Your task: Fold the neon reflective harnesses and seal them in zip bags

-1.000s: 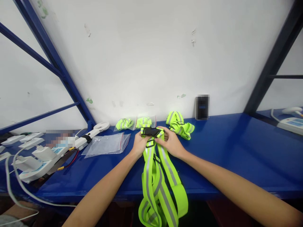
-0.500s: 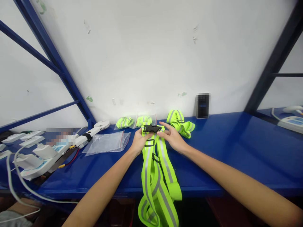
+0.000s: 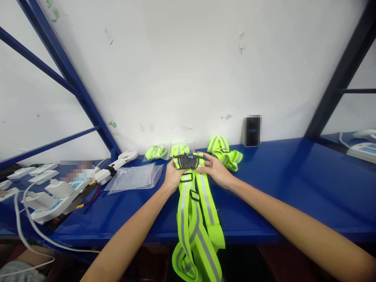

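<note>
Both hands hold a neon yellow-green reflective harness of elastic straps with grey stripes. Its black buckle lies fastened between them, broad face toward me. My left hand is closed on the strap at the buckle's left end. At the right end, my right hand pinches the strap with thumb and fingers. Black slider adjusters sit on the straps below. The loops hang down past the table's front edge. Parts of the fingers are hidden behind the strap.
A folded reflective harness lies behind my right hand. Two bagged bundles rest by the wall. Clear plastic bags lie on the blue table. Leftward are a small white fan, a power strip and cables. A dark box stands at the back.
The buckle has been tilted so that its broad face now shows instead of its narrow side. Both hands still hold the strap in nearly the same place.
</note>
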The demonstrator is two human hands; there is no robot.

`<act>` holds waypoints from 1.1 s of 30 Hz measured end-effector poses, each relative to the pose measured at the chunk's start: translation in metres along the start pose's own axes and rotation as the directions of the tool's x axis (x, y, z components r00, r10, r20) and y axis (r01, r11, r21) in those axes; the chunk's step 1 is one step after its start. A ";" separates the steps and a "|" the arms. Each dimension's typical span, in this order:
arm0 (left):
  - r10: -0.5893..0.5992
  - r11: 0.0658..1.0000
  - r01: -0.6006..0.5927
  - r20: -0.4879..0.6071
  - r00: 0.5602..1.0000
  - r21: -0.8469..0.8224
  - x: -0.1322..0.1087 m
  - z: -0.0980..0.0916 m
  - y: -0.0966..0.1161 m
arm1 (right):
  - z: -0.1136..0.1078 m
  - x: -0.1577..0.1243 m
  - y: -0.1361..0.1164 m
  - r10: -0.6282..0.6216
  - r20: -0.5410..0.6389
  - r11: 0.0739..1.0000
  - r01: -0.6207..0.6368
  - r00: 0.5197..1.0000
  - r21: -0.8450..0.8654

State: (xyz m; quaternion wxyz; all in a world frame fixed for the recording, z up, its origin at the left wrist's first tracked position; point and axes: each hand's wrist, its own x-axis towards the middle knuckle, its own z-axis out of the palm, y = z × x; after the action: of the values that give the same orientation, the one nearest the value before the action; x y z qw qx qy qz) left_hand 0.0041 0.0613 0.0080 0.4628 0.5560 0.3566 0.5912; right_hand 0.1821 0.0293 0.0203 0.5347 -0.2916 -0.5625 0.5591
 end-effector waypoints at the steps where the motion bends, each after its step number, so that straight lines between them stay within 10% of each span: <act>1: 0.015 1.000 -0.015 0.003 1.000 0.018 0.000 0.000 0.001 | 0.000 0.000 0.001 0.024 -0.003 0.999 -0.024 1.000 0.030; 9: 0.052 0.980 -0.082 0.164 0.985 0.179 -0.005 0.003 0.012 | -0.003 -0.002 -0.002 0.020 -0.005 0.999 -0.020 1.000 0.029; 20: -0.013 0.988 -0.008 0.136 0.991 0.154 -0.004 0.002 0.006 | -0.004 -0.003 -0.005 -0.274 -0.068 0.829 0.200 0.959 -0.523; 33: 0.105 0.975 -0.128 0.128 0.986 0.184 -0.005 0.005 0.013 | 0.008 -0.009 -0.010 -0.331 -0.019 0.774 0.260 0.944 -0.578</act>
State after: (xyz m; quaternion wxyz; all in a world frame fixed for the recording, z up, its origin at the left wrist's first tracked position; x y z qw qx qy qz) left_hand 0.0070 0.0517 0.0189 0.3918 0.6519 0.3505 0.5465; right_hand 0.1799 0.0162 0.0289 0.5372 -0.3782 -0.7088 0.2569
